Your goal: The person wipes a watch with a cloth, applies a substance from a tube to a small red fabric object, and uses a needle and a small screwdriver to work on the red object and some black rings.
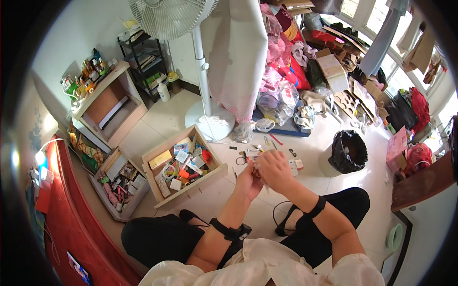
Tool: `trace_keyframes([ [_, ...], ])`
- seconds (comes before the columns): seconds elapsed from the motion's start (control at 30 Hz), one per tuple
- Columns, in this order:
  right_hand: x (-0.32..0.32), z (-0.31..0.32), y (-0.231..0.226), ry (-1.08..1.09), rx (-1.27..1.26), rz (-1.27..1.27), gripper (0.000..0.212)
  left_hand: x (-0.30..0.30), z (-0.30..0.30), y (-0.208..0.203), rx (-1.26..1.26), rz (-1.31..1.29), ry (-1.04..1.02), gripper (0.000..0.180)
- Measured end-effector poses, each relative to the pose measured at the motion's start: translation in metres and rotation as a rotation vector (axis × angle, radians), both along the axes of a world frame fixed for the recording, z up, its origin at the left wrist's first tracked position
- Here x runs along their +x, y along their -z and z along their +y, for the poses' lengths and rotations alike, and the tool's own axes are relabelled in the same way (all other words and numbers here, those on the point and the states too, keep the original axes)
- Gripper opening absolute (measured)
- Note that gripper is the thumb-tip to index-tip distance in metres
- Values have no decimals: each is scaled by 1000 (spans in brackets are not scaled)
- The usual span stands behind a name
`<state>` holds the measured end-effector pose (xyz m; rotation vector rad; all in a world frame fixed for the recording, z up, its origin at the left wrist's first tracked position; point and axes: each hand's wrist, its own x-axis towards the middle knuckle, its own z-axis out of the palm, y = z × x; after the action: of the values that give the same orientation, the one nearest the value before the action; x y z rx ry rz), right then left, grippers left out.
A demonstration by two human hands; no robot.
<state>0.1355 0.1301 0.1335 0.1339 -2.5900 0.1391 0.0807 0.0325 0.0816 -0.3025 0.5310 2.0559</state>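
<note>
My left hand [248, 184] and my right hand [277, 172] meet in front of me, above the tiled floor. Both are closed around a small item that shows only as a bit of orange-brown between the fingers; its kind is hidden. Beyond and beside the hands, small things lie on the floor, among them a red stick-like piece [275, 140], a small dark object [292, 152] and a little white-and-red box [299, 164]. Left of my hands stands a pulled-out wooden drawer [191, 189] full of small boxes, cables and other odds and ends.
A second filled drawer [135, 206] lies further left, before an open cabinet [125, 121]. A standing fan [209, 121] rises behind the drawers. To the right is a bin with a black bag [339, 164]. Bags, clothes and cardboard [333, 71] heap up at the back right.
</note>
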Motion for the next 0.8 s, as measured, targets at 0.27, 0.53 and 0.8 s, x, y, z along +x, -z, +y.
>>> trace_keyframes([
  [0.27, 11, 63, -9, 398, -681, 99, 9, 10, 15, 15, -90, 649, 85, 31],
  [0.53, 10, 16, 1, 28, -409, -4, 16, 18, 20, 16, -582, 1603, -185, 13],
  [0.8, 10, 66, 14, 457, -819, -148, 13, 0, 3, -39, -232, 1158, -80, 23],
])
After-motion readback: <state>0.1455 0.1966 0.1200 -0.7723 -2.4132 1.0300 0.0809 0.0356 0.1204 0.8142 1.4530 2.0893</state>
